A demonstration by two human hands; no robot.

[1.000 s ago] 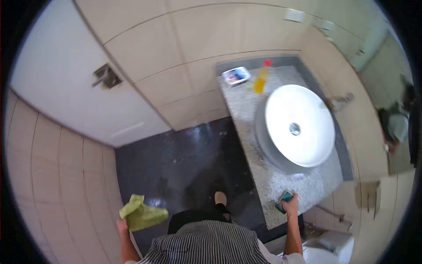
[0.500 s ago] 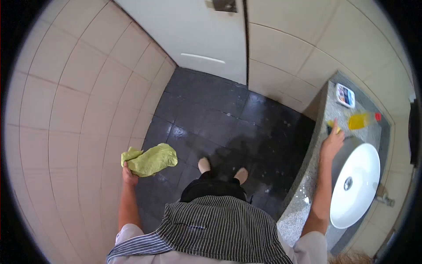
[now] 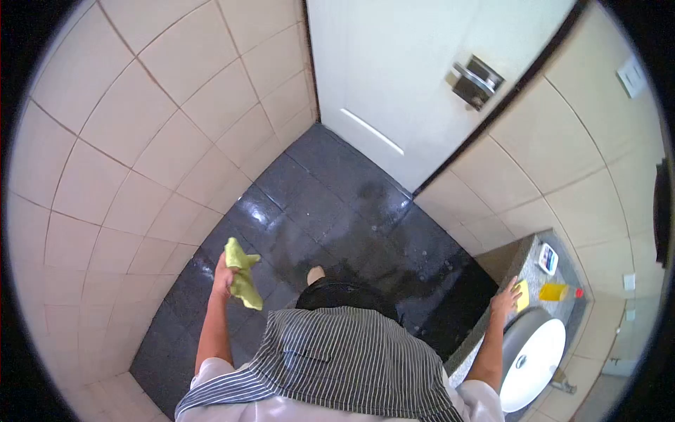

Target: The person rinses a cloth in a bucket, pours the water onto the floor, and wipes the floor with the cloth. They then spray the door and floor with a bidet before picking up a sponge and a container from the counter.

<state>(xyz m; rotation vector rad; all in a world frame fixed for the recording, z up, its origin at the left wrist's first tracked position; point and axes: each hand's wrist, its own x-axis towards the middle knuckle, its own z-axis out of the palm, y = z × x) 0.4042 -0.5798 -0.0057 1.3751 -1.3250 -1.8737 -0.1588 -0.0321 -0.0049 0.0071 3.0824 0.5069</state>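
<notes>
My left hand [image 3: 225, 273] is closed around a crumpled yellow-green cloth [image 3: 242, 278], whose loose end hangs down above the dark floor. At the right, my right hand [image 3: 503, 299] is at the front edge of the stone counter, with its fingers apart. Its fingertips are against the edge of a yellow sponge [image 3: 522, 296], and part of the sponge is hidden by them. Beyond the sponge lies a clear bottle of yellow liquid [image 3: 555, 292] with a red cap. A small white container with a dark label [image 3: 547, 259] sits farther back on the counter.
A white round basin [image 3: 545, 369] with a metal tap [image 3: 564, 385] stands on the grey stone counter [image 3: 524, 267]. Ahead is a white door [image 3: 401, 77] with a metal handle [image 3: 477, 81]. Tiled walls enclose the dark, wet floor [image 3: 316, 190].
The view has turned right and lifted, bringing the door handle in. The cloth hangs more bunched in my left hand. My right hand has drawn back slightly, exposing more of the sponge.
</notes>
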